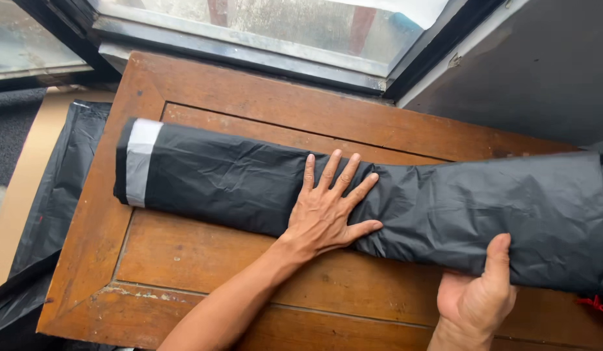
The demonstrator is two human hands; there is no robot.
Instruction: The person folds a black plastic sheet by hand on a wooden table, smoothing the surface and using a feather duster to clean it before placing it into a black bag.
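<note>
A long black plastic bag point(223, 179), folded into a flat strip, lies across a wooden table top point(204, 260). Its left end has a grey band point(140, 162). My left hand point(327, 208) rests flat on the middle of the bag with the fingers spread, pressing it down. My right hand point(477, 292) grips the wider right part of the bag from below, with the thumb on top of the plastic. A red tie point(597, 303) shows at the bag's far right edge.
A window with a metal frame point(249, 55) runs along the table's far side. A grey wall point(535, 71) stands at the right. More black plastic point(48, 214) lies on the floor left of the table.
</note>
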